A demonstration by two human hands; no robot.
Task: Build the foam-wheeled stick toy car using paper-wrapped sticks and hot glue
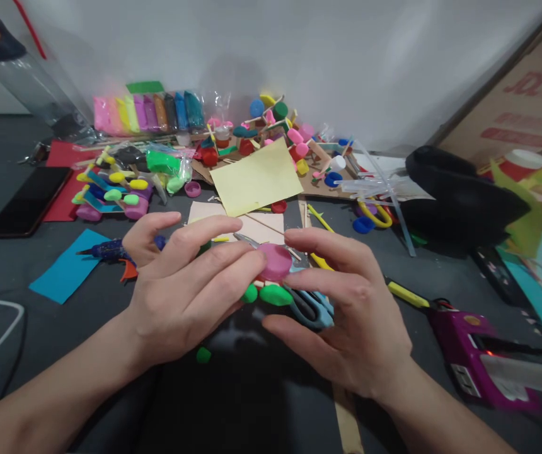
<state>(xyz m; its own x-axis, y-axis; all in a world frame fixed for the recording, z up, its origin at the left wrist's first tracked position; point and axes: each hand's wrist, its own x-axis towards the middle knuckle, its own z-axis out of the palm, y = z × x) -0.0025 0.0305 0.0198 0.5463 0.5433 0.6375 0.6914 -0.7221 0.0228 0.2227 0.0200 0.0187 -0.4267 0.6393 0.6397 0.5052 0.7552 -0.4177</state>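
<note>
My left hand (190,284) is closed around a small handmade model. Its pink bottle cap (275,262) faces up, and green clay lumps (275,294) stick out below it. Much of the model is hidden behind my left fingers. To its right, my right hand (341,309) has thumb and fingers spread apart; a fingertip is close to the cap's edge, and I cannot tell whether it touches. Light-blue-handled scissors (316,306) lie on the table beneath, partly covered by my hands. A loose green clay piece (203,355) rests nearer to me.
Behind are a yellow paper sheet (256,176), colored clay packs (150,113) and a finished-looking wheeled model (113,189). Left: a glue gun (110,250), blue paper (65,268) and a phone (28,200). Right: a cutter knife (408,294), a purple power strip (469,353) and a black cloth item (460,202).
</note>
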